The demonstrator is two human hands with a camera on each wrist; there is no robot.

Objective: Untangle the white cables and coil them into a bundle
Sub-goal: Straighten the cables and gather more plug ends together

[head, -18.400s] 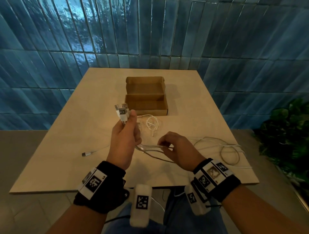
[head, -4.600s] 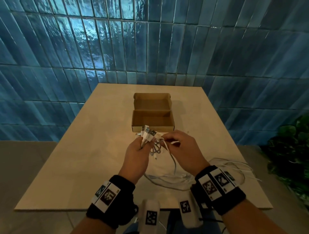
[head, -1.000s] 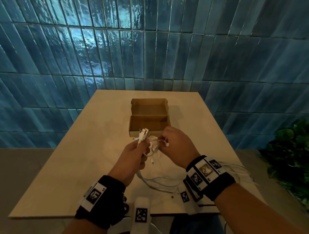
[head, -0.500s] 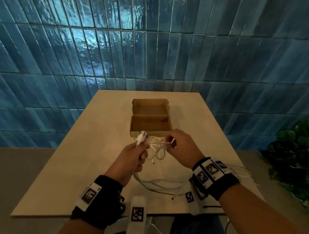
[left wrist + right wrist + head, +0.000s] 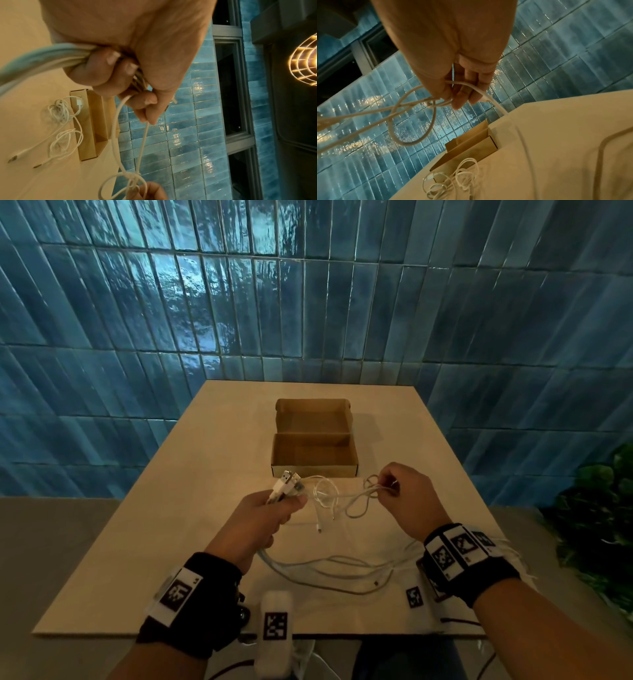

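Hands, two; cardboard box, one.

Bare desk lies open on the left. Ahead, a cardboard box blocks the middle; loose white cables sprawl across the near right.

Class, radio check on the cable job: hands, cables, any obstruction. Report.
Left hand grips gathered white cables by the plug ends. Right hand pinches a knotted loop, stretched between both hands. Small tangle lies before the open cardboard box.
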